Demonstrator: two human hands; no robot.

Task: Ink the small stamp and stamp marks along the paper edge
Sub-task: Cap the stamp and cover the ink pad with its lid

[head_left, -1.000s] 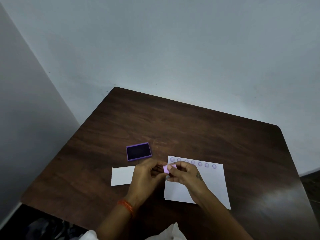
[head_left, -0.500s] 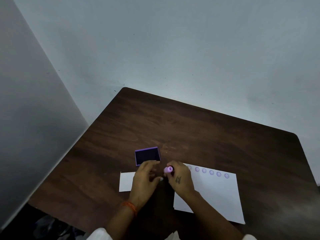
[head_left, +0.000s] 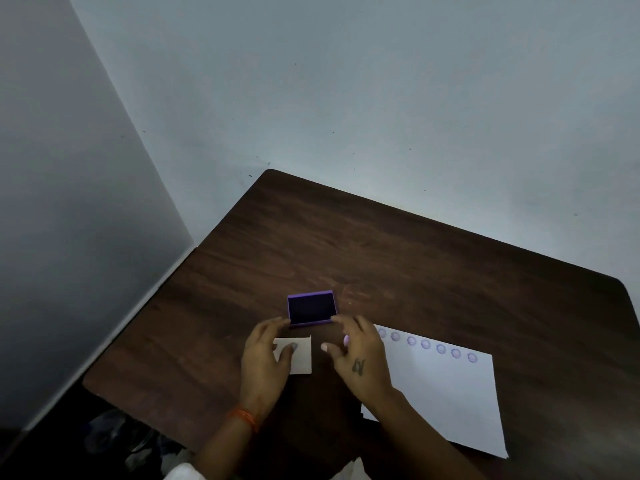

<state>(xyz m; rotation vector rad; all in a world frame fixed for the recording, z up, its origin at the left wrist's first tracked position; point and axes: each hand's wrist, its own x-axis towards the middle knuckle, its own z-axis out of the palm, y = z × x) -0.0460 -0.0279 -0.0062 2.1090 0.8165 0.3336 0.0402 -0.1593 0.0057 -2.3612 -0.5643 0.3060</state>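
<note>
We see only a small part of the stamp (head_left: pixel 346 339): a pale pink-purple tip shows between the fingers of the right hand (head_left: pixel 360 358), and the rest of its body is hidden behind them. Because of this we cannot tell which way its printing face points, or how its long axis lies. The right hand is curled with the stamp pinched in the fingers, and it hovers just beside the near right corner of the ink pad (head_left: pixel 312 309); whether a fingertip touches the pad rim is not clear.

The ink pad is a small purple case, lying open on the dark wooden tabletop (head_left: pixel 415 265), with its dark inking surface up. Its long axis runs left to right, almost parallel to the near edge of the tabletop.

The left hand (head_left: pixel 266 358) is spread loosely and grips nothing. It lies over a small white slip of paper (head_left: pixel 301 358), and it hides the left part of the slip. Its fingertips reach near the front left corner of the pad.

To the right lies the big white paper sheet (head_left: pixel 450 403). The right wrist and forearm cover its left side. Along its far edge runs a row of round purple stamp marks (head_left: pixel 440 348), seven clearly visible, and the first ones near the hand are partly hidden. The pattern inside the marks is too small to read.

An orange thread band (head_left: pixel 244 419) goes around the left wrist.
</note>
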